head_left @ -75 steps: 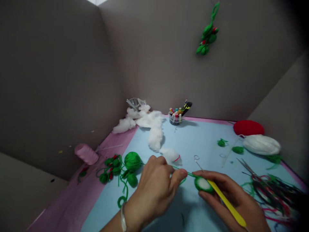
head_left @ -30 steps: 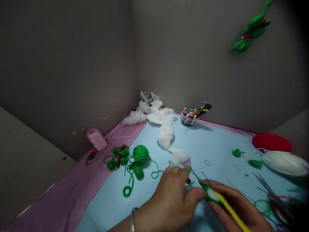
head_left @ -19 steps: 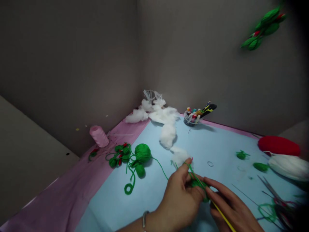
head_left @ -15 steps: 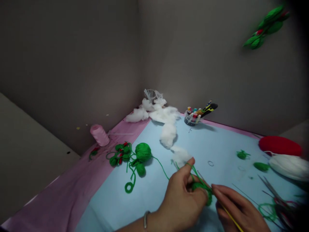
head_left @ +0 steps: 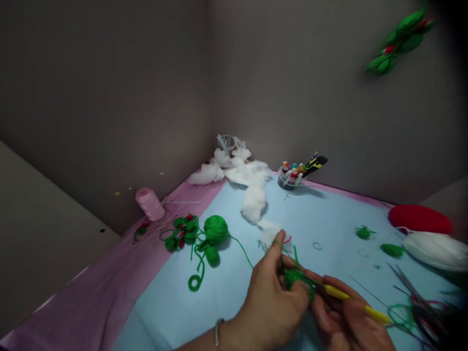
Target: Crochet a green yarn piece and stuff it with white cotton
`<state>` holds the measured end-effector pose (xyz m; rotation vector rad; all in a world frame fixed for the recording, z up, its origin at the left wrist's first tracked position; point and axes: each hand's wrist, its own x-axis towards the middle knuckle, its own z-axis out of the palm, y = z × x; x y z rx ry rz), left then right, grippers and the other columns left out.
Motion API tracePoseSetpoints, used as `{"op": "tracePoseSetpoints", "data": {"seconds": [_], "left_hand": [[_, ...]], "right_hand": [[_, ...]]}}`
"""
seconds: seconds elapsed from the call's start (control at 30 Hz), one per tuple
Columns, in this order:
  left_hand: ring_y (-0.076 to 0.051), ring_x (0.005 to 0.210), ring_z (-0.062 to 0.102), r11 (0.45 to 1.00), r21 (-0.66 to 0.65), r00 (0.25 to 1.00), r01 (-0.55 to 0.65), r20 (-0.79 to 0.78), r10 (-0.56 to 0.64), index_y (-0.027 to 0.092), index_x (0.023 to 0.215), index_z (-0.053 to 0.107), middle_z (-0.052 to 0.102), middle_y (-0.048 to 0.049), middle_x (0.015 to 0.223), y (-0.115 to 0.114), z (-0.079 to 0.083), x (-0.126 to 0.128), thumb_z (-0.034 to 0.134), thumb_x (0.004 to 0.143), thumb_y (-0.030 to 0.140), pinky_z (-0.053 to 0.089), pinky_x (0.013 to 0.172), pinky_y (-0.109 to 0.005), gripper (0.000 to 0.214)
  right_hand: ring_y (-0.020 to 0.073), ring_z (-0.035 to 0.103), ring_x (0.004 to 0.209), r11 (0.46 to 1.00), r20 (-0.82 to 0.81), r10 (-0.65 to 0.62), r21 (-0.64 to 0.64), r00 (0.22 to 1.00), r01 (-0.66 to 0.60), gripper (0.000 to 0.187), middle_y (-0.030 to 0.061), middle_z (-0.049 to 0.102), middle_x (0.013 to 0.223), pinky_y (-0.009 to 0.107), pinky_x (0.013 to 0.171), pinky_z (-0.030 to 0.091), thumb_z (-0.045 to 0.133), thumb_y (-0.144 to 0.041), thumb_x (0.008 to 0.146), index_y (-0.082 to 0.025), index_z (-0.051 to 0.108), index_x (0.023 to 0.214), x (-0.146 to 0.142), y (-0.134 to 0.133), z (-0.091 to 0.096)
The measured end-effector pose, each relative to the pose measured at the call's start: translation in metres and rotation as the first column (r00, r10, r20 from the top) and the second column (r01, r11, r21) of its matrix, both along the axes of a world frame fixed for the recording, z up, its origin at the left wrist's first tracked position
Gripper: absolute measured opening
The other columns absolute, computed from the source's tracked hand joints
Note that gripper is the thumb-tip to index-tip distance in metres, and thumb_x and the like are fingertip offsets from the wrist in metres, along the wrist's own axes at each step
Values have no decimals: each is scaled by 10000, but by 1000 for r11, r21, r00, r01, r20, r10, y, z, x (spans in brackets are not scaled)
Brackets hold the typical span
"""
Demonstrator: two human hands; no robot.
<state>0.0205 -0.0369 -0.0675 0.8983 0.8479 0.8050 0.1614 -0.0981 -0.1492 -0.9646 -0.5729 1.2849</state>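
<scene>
My left hand (head_left: 272,297) pinches a small green crocheted piece (head_left: 297,279), with green yarn looped over its raised forefinger. That strand runs left to a green yarn ball (head_left: 216,228) on the light blue mat (head_left: 219,297). My right hand (head_left: 347,321) is closed round a yellow crochet hook (head_left: 356,303) whose tip points into the green piece. Both hands sit low, near the front edge of the picture.
White stuffing (head_left: 252,195) trails toward the back corner. A pink thread spool (head_left: 149,204) and several green crocheted balls (head_left: 181,234) lie at left. A tub of thread spools (head_left: 290,176) stands at the back. Red yarn (head_left: 419,219), white yarn (head_left: 433,251) and scissors (head_left: 409,282) lie right.
The green piece has turned so its white filling no longer shows. The hook has swung from a steep slant to nearly level, and my left forefinger has lifted the yarn.
</scene>
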Motion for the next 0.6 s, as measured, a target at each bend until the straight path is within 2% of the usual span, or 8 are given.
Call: {"op": "tracePoseSetpoints", "data": {"seconds": [0.07, 0.13, 0.23, 0.33, 0.47, 0.53, 0.6], "left_hand": [[-134, 892, 567, 1000, -2, 1000, -8, 7, 8, 118, 1516, 242, 508, -32, 963, 1, 2, 1, 582, 728, 41, 449, 896, -271, 861], [-131, 876, 576, 1000, 9, 1000, -5, -6, 5, 114, 1504, 268, 514, -18, 934, 1, 3, 1, 572, 714, 18, 454, 900, -275, 852], [-137, 860, 586, 999, 51, 998, -9, -56, 12, 111, 1487, 305, 553, -4, 895, 2, 2, 1, 594, 679, 10, 456, 897, -286, 864], [-142, 852, 590, 997, 77, 996, -18, -80, 24, 96, 1488, 291, 578, -8, 897, 3, 1, 1, 614, 666, 32, 459, 877, -286, 885], [-139, 839, 584, 999, 43, 998, -21, -65, 24, 101, 1489, 282, 590, -14, 903, 5, 2, 0, 638, 649, 49, 456, 820, -263, 914], [-128, 821, 575, 999, 2, 998, -52, -33, 52, 117, 1491, 276, 582, -6, 894, 5, 4, 1, 651, 643, 56, 447, 772, -241, 930], [-112, 794, 557, 995, -47, 996, -86, 14, 87, 119, 1504, 238, 563, 10, 870, 5, 5, 3, 665, 642, 70, 433, 732, -222, 963]], "right_hand": [[114, 570, 508, 998, -79, 64, -10, 995, -65, 244, 71, 752, 799, 272, 525, 503, 667, -514, 802, -350, 738, 968, -1, 3, 4], [100, 564, 485, 997, -106, 67, -24, 992, -70, 230, 73, 770, 862, 250, 493, 490, 690, -525, 776, -364, 746, 929, -3, 7, 12], [82, 560, 446, 999, -57, -44, -26, 997, 43, 264, 87, 773, 832, 216, 465, 497, 745, -532, 714, -298, 764, 834, -6, 11, 26], [137, 657, 528, 988, 63, -149, 41, 987, 146, 278, 110, 767, 792, 245, 547, 566, 764, -505, 703, -239, 765, 782, -5, 10, 32], [233, 734, 653, 975, 191, -176, 172, 966, 144, 225, 126, 772, 891, 356, 634, 613, 698, -450, 793, -256, 762, 886, 2, 4, 24], [257, 740, 678, 951, 263, -203, 281, 943, 126, 208, 113, 770, 944, 397, 611, 616, 663, -412, 832, -286, 752, 971, 7, 3, 17], [261, 735, 660, 925, 407, -253, 366, 878, 97, 248, 81, 774, 936, 388, 544, 602, 639, -484, 832, -326, 753, 986, 12, 4, 11]]}}
